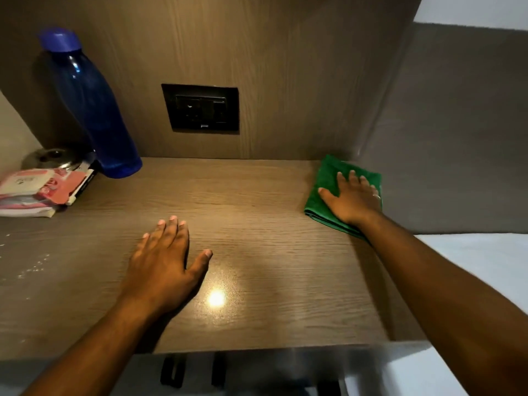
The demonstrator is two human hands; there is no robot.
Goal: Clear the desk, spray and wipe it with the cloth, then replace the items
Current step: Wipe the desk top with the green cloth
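Head view: right hand [354, 200] fingers flat on folded cloth [323, 192], right of frame, long axis toward wall; left hand [163, 267] fingers flat on desk [271, 281].

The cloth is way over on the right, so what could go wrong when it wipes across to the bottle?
1. The bottle stands tall at the back left; a sweep with the cloth might knock it over.
2. The packets lie beside it and could get pushed off or damp.
3. Droplets at the left could be missed.

bottle [94, 110] blocks desk's [257, 195] left corner.
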